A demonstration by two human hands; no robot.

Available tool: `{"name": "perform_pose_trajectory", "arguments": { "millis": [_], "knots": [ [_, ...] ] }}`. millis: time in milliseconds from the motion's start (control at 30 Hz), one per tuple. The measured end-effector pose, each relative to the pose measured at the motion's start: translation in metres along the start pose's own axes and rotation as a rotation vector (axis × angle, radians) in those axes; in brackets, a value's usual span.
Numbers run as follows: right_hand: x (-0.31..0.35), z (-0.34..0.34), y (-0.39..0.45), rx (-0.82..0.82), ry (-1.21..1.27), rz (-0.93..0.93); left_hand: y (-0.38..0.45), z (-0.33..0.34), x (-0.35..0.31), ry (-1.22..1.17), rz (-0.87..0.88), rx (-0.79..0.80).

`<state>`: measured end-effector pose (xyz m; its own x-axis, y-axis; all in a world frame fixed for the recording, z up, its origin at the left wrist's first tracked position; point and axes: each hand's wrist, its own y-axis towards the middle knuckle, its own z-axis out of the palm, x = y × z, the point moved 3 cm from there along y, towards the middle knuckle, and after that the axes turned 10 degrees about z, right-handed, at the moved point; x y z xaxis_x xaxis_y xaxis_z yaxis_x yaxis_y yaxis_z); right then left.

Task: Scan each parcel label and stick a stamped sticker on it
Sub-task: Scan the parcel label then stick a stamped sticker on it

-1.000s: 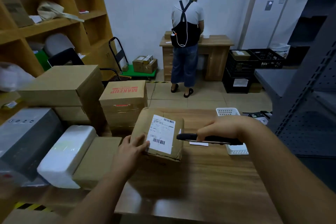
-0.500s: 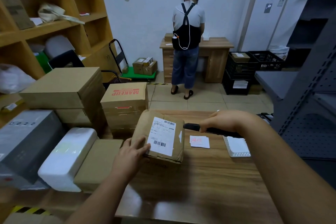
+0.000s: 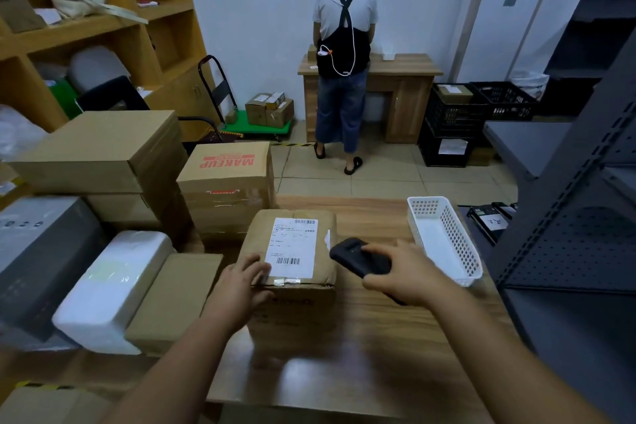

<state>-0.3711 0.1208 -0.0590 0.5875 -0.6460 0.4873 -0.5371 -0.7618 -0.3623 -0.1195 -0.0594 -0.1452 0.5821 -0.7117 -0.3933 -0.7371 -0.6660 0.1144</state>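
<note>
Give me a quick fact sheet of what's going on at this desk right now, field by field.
Parcel: brown cardboard box on the wooden table, white shipping label facing up
Left hand: rests on the box's near left corner
Right hand: grips a black handheld scanner beside the label
Nearby: white perforated plastic basket to the right
Sticker: none seen on the box top

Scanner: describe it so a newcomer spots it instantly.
Start at the wooden table and the labelled parcel on it. Just right of the parcel, the right hand grips the scanner, left of the white basket. It is the only black, handheld thing on that table.
</note>
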Motion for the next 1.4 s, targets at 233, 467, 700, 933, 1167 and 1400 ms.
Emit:
{"name": "perform_pose_trajectory", "arguments": {
  "millis": [233,467,700,933,1167,1400],
  "knots": [
    [-0.067,0.081,0.027,-0.217,-0.072,0.095,0.002,0.011,-0.011,0.051,-0.084,-0.009],
    [-0.122,0.14,0.055,-0.131,-0.216,0.228,0.004,0.006,-0.028,0.127,-0.011,-0.1],
    [-0.145,0.158,0.064,-0.093,-0.246,0.355,0.051,0.008,-0.035,0.147,0.099,-0.052],
    [-0.097,0.102,0.141,-0.246,-0.069,0.321,0.11,0.01,-0.035,0.17,0.121,0.077],
    [-0.086,0.093,0.233,-0.114,-0.12,0.326,0.134,0.028,-0.024,0.159,0.168,0.186],
    [-0.103,0.099,0.252,-0.02,-0.247,0.331,0.133,0.033,-0.02,0.153,0.167,0.175]
  ]
}}
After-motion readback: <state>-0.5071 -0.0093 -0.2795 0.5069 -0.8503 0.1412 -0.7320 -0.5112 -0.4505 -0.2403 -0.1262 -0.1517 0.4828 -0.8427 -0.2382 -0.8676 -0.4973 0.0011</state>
